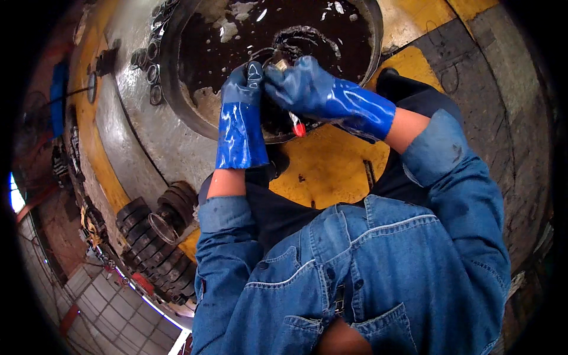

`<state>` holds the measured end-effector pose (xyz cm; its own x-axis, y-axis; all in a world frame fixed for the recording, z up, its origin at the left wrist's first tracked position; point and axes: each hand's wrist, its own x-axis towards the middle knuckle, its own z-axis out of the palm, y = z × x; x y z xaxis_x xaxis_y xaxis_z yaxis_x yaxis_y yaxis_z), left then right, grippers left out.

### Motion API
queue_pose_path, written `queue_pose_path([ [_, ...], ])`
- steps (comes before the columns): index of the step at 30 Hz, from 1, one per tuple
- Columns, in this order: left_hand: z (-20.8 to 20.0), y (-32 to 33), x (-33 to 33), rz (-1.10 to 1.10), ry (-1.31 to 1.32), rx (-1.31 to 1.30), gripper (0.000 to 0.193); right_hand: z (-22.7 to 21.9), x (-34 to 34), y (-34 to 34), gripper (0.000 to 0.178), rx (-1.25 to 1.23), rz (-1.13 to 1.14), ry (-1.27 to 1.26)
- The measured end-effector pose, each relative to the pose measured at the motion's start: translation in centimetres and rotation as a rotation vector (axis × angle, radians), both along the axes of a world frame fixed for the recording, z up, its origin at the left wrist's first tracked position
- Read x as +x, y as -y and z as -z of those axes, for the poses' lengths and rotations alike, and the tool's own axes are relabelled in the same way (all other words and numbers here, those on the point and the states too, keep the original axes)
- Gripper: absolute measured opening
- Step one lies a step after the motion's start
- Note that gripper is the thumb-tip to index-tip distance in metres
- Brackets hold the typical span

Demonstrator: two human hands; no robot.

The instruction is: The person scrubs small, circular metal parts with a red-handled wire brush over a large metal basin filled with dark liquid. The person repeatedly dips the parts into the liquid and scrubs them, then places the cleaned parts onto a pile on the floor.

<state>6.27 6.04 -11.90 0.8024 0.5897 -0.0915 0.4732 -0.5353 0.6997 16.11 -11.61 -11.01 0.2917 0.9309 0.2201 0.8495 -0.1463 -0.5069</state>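
Tool (299, 129), red-tipped, just inside near edge of basin (170, 71), clasped by right hand (305, 86), fingers curled. Left hand (241, 87) close beside; cannot tell its grip. Both above dark liquid (198, 50), presumably so drips fall back.

Over the near side of the tub (171, 77), the gloved left hand (241, 87) and right hand (302, 87) meet, a red tip (300, 129) showing beneath. Rings (153, 74) lie just left of the tub.

White glare streaks the blue gloves (241, 121); outer edges bend, darkening.
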Motion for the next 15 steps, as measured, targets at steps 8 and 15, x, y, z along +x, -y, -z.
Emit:
queue_pose_path([
  [8,-1.4,1.0,0.1,0.043,0.042,-0.009,0.047,0.3,0.5,-0.1,0.036,-0.298,0.084,0.151],
  [15,-1.4,0.9,0.3,-0.014,-0.018,0.014,0.053,1.9,3.4,-0.4,0.041,-0.241,0.279,-1.101],
])
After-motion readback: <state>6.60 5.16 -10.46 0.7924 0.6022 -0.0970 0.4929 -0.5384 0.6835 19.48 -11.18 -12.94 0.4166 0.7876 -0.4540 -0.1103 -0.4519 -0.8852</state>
